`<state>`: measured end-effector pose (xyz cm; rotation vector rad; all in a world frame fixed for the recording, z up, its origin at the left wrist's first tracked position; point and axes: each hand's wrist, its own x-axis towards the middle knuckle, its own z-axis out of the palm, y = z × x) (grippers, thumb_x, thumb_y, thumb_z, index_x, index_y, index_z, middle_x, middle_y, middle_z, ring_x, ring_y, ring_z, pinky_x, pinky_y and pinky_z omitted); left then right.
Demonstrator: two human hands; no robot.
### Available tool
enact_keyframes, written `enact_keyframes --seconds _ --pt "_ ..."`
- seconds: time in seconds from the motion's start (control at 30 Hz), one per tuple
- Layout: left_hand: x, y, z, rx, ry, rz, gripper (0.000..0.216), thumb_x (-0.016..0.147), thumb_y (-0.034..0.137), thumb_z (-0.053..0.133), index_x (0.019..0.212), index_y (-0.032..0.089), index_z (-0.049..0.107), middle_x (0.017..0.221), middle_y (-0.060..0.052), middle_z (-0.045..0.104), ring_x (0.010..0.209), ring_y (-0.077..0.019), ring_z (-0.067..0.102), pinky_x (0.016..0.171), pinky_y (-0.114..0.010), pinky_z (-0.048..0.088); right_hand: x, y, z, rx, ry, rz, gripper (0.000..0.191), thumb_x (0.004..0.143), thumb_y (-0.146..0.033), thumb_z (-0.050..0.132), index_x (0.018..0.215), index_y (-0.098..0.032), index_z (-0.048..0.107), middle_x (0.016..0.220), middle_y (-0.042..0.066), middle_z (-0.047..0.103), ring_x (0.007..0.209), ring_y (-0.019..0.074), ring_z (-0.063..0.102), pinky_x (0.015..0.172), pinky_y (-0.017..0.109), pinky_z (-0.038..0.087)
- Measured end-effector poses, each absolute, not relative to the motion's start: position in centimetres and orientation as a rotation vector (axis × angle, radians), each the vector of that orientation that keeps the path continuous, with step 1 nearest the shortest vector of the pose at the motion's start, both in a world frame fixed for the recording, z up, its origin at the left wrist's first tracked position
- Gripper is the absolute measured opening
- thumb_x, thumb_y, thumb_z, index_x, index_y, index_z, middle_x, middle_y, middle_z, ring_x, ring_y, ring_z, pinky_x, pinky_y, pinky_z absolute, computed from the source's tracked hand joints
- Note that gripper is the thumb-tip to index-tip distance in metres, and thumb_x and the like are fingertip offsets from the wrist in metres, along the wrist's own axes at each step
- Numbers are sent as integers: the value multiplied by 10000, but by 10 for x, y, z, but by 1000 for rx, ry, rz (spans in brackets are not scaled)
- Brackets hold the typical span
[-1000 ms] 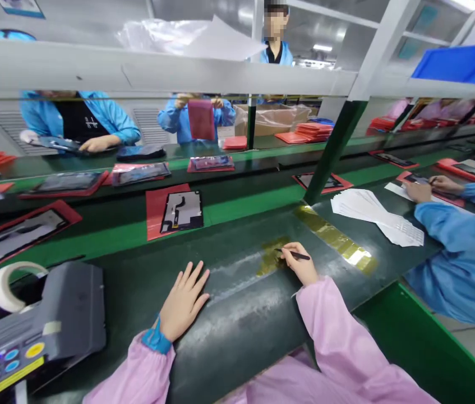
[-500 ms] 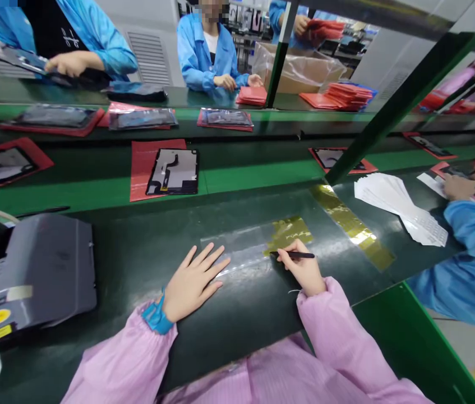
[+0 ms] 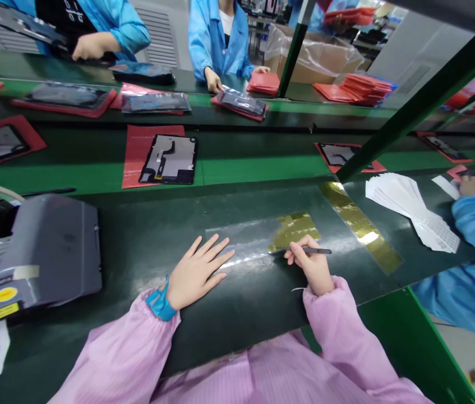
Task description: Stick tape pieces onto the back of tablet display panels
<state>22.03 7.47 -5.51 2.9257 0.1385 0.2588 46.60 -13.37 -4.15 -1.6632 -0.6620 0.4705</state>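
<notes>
Clear, glossy plastic strip with jagged-edged amber film pieces at its right end lies flat on the scuffed dark green bench top. Bare left hand, with a crinkled blue band at the wrist, rests with fingers spread at the strip's left end; whether they press is unclear. Well apart, the bare right hand pinches a slim black tool beside the amber pieces; its tip is hard to make out. A boxy grey plastic machine is cut off at left. Rightward lie a long, shiny amber film strip and fanned white paper sheets. Farther, 1 flat black-and-grey panel overlaps a smooth red sheet. Beyond, blue-sleeved co-workers are cropped.
</notes>
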Motion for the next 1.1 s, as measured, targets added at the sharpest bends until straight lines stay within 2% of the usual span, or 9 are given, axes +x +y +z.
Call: enact_keyframes --seconds 0.1,0.3,0.5,0.67,0.77,0.87,0.93,1.0,1.1 --pt "219 74 -55 2902 153 232 531 1103 499 376 1580 284 467 1669 -69 426 1573 -312 344 1272 -555 269 467 -136 -43 -1660 -662 453 513 834 -713 704 716 -256 502 642 27 730 501 156 627 514 290 505" --pt "218 72 -56 2865 187 174 539 1101 507 380 1581 276 465 1668 -73 427 1588 -308 310 1286 -560 246 470 -136 -47 -1710 -693 478 450 802 -640 786 732 -233 605 666 34 739 472 127 574 507 278 483" --pt "220 72 -55 2795 184 173 523 1095 475 418 1571 268 480 1665 -90 428 1598 -310 282 1288 -591 235 467 -133 -43 -1711 -686 518 483 770 -672 793 709 -232 603 667 47 751 488 141 604 536 293 519" --pt "202 68 -48 2690 231 249 490 1099 371 411 1560 224 490 1667 -114 418 1596 -286 288 1274 -546 318 465 -137 -35 -1663 -660 519 534 751 -729 770 692 -239 565 643 49 743 511 163 639 533 301 532" --pt "164 60 -41 2334 371 363 461 1093 372 444 1527 244 532 1643 -112 463 1575 -256 347 1267 -496 353 464 -149 -36 -1626 -584 552 534 750 -707 789 685 -235 549 618 32 722 490 146 622 478 256 492" --pt "112 48 -34 1957 538 460 479 1019 559 578 1357 238 687 1458 -139 659 1405 -278 589 1198 -471 454 468 -163 -42 -1611 -429 584 517 683 -647 880 712 -223 585 614 16 706 501 134 622 458 219 476" --pt "77 41 -31 1846 664 530 620 916 740 612 1181 201 761 1239 -165 774 1195 -308 732 1067 -468 565 473 -167 -46 -1594 -387 611 512 650 -612 917 732 -217 603 623 12 702 500 124 613 433 198 442" --pt "48 37 -28 1772 796 622 781 862 877 513 1038 161 771 1038 -186 815 1009 -328 794 921 -468 627 475 -168 -47 -1572 -376 654 527 614 -601 942 730 -213 605 622 8 694 493 114 600 419 186 416" --pt "20 38 -25 1650 946 790 995 863 959 173 884 145 744 799 -185 797 816 -330 806 783 -487 641 475 -166 -45 -1548 -387 695 543 589 -594 955 715 -210 593 613 4 684 491 110 590 419 186 400"
